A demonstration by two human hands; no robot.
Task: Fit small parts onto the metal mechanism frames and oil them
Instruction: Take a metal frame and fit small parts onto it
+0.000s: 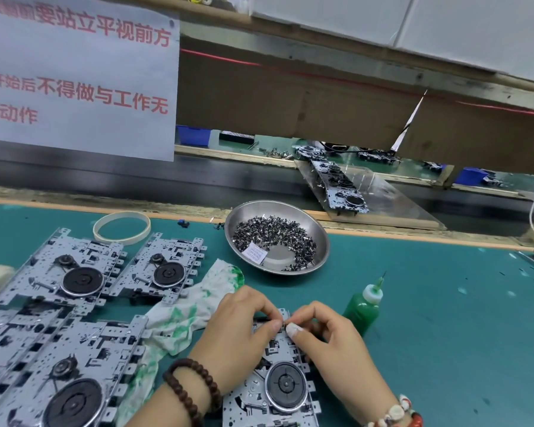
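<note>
Only 1 view: head-worn, wide-angle, looking forward and down from the near edge of the green worktop [444,349], close over both hands, reaching past the far edge to a paper sign [74,78].

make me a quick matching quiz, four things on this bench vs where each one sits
Things:
1. oil bottle
2. steel bowl
3. tape ring
4. stained rag

Places:
a. back of the mat, above the left frames
b. just right of the right hand
c. between the left frames and the hands
d. behind the hands, holding small dark parts

Pairs: 1-b, 2-d, 3-a, 4-c
</note>
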